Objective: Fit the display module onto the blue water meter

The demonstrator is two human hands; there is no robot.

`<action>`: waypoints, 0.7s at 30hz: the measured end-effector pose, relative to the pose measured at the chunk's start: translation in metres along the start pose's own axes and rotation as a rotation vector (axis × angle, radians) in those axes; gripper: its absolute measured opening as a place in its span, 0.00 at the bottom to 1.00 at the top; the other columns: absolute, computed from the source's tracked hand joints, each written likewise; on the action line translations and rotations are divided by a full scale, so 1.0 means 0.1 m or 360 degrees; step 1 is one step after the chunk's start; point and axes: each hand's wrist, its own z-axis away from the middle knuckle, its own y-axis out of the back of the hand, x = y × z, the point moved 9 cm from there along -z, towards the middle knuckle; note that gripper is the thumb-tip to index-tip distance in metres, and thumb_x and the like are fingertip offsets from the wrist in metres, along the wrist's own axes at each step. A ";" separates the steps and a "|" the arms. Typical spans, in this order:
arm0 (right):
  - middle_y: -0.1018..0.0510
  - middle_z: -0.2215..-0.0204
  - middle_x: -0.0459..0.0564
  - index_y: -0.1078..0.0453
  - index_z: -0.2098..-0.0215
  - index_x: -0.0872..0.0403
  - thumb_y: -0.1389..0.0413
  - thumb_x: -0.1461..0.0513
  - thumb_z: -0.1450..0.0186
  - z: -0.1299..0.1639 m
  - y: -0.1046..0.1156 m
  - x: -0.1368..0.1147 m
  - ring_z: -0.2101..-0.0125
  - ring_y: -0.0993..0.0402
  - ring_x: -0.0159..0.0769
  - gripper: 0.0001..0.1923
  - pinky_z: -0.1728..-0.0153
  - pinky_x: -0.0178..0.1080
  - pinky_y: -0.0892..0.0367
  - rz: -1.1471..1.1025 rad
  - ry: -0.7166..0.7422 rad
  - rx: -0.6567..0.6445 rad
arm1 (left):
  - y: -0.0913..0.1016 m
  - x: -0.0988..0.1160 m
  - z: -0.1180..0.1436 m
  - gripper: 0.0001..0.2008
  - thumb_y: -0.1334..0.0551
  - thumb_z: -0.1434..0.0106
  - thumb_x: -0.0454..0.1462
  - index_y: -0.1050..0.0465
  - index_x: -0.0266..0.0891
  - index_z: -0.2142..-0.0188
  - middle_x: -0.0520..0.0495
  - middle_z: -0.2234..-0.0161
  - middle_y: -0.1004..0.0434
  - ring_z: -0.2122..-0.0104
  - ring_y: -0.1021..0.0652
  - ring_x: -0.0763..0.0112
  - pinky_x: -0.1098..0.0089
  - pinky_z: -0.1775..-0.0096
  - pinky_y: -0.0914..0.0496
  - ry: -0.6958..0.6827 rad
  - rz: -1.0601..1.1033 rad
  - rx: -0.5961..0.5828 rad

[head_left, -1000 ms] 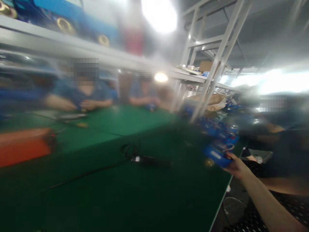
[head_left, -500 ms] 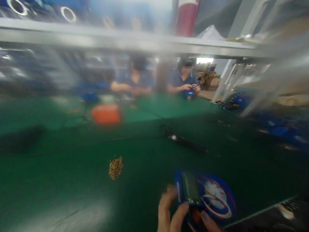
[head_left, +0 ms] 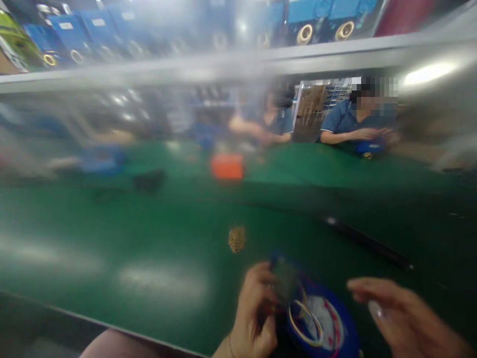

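Blue unit sits at six o'clock on the bench, left hand fingers pinching its board; right hand hovers at four o'clock, fingers spread. Loose wires could snag on those fingers, likely tugging free

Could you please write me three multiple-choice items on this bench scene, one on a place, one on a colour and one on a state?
1. Where does the small heap of brass-coloured bits lie?
A. on the green table mat, beyond the hands
B. in the orange box
C. on the upper shelf

2. What colour is the round plastic part with looped wires?
A. red
B. blue
C. white

3. How is the right hand?
A. closed on the black tool
B. flat on the mat
C. open, off the part

Answers:
1 A, it sits on the green table mat.
2 B, its rim is blue.
3 C, fingers spread; the left hand holds the part.
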 end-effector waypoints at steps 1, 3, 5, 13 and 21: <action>0.29 0.54 0.52 0.35 0.54 0.47 0.48 0.50 0.44 -0.17 0.15 0.14 0.57 0.31 0.46 0.22 0.63 0.42 0.28 0.0097 -0.0069 0.0058 | -0.01 0.00 0.00 0.14 0.47 0.45 0.47 0.33 0.42 0.67 0.42 0.57 0.31 0.48 0.37 0.50 0.52 0.50 0.40 0.0000 0.0071 -0.0025; 0.35 0.48 0.53 0.40 0.48 0.48 0.43 0.47 0.50 -0.38 -0.03 0.31 0.50 0.37 0.51 0.34 0.56 0.47 0.32 0.0044 -0.0119 -0.0391 | -0.04 -0.04 -0.01 0.17 0.49 0.44 0.50 0.32 0.41 0.68 0.42 0.55 0.32 0.48 0.37 0.50 0.53 0.50 0.39 0.0026 0.0199 -0.0102; 0.40 0.44 0.55 0.47 0.42 0.49 0.41 0.46 0.54 -0.33 -0.43 0.32 0.47 0.41 0.51 0.44 0.51 0.48 0.36 -0.0203 -0.0147 -0.0932 | -0.07 -0.12 -0.04 0.18 0.50 0.43 0.51 0.32 0.40 0.68 0.41 0.54 0.33 0.48 0.36 0.52 0.54 0.49 0.40 0.0071 0.0281 -0.0196; 0.38 0.45 0.56 0.46 0.42 0.53 0.45 0.43 0.52 -0.16 -0.88 0.60 0.45 0.45 0.55 0.44 0.46 0.50 0.44 -0.0629 -0.0261 -0.0893 | 0.43 -0.70 -0.49 0.22 0.53 0.40 0.49 0.40 0.42 0.51 0.41 0.41 0.50 0.41 0.48 0.60 0.51 0.42 0.54 0.0012 -0.0702 -0.0260; 0.33 0.49 0.52 0.39 0.46 0.47 0.45 0.46 0.53 0.00 -1.17 0.78 0.47 0.41 0.56 0.37 0.50 0.52 0.38 -0.1012 -0.0595 -0.0559 | 0.31 -1.17 -0.96 0.21 0.55 0.38 0.45 0.41 0.51 0.47 0.45 0.39 0.50 0.40 0.49 0.51 0.37 0.47 0.58 0.0049 -0.1926 -0.0665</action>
